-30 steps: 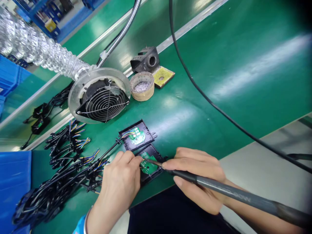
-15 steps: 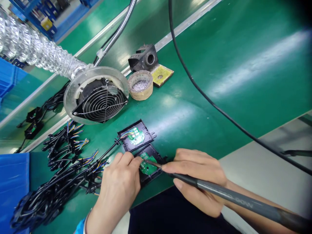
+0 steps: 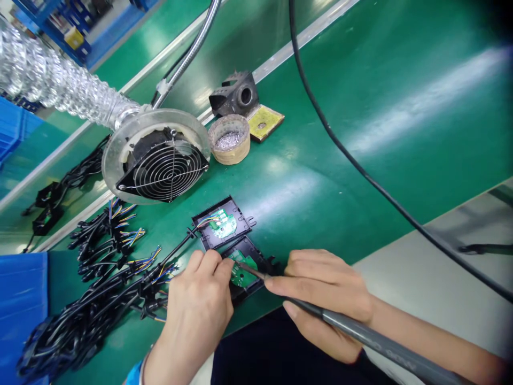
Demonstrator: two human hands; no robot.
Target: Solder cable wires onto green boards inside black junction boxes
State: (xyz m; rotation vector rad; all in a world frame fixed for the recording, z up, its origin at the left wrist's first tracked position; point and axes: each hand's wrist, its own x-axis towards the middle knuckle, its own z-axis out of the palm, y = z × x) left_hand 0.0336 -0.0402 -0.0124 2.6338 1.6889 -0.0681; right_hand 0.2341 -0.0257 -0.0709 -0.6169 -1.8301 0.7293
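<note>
My right hand [image 3: 324,299] is closed round a grey soldering iron [image 3: 360,331], whose tip meets a green circuit board [image 3: 245,275]. That board lies in a black plastic case [image 3: 256,251]. At the board's left edge, my left hand [image 3: 200,294] is closed, thumb and forefinger pinched together; what they hold is hidden behind the fingers. Just beyond is a second black case [image 3: 236,206] with its own circuit board [image 3: 223,224]. Coloured wires from a black cable [image 3: 176,248] run to that second board.
Bundled black cables [image 3: 76,321] with bare coloured wire ends lie left, beside a blue bin [image 3: 24,305]. A fume extractor fan [image 3: 168,166] hangs over the bench. Behind stand an iron holder [image 3: 236,96], a yellow sponge [image 3: 266,122] and a solder-scrap cup [image 3: 230,152]. A black cord [image 3: 340,149] crosses right.
The soldering iron's handle and my right hand have dropped slightly, while the tip stays on the board. The black cord has shifted a little right. My left hand stays at the board.
</note>
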